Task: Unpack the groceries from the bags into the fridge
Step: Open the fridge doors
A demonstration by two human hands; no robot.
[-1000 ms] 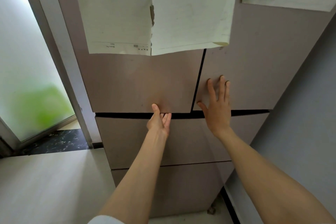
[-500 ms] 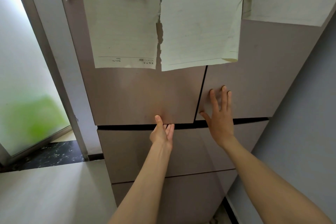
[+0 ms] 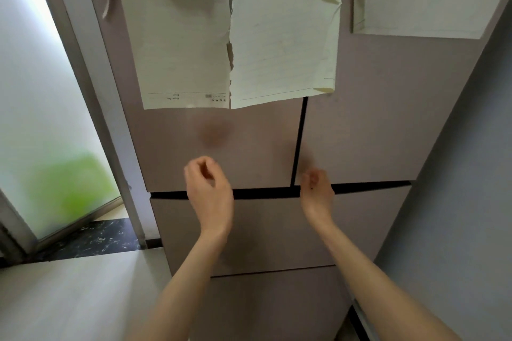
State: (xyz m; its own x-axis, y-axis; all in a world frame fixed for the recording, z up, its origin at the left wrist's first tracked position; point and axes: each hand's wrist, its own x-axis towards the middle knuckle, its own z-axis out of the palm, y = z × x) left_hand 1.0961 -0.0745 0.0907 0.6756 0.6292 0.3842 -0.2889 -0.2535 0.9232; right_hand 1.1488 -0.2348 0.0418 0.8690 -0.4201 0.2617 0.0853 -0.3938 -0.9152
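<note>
The mauve fridge [image 3: 374, 124] fills the view, its two upper doors shut and two drawer fronts [image 3: 271, 232] below them. My left hand [image 3: 208, 192] hovers in front of the lower edge of the left door, fingers loosely curled, holding nothing. In front of the lower corner of the right door, by the seam between the doors, is my right hand [image 3: 316, 191], blurred and loosely curled, also holding nothing. No grocery bags are in view.
Lined paper sheets [image 3: 282, 44] hang on the upper doors. A frosted glass door with a metal frame [image 3: 91, 108] stands at the left, above a dark marble sill [image 3: 91, 238]. A grey wall [image 3: 457, 202] closes in on the right. Pale floor lies at lower left.
Both hands have come off the fridge: the left left the gap under the left door, the right lifted from the right door, and both curled their fingers. The view tilted upward.
</note>
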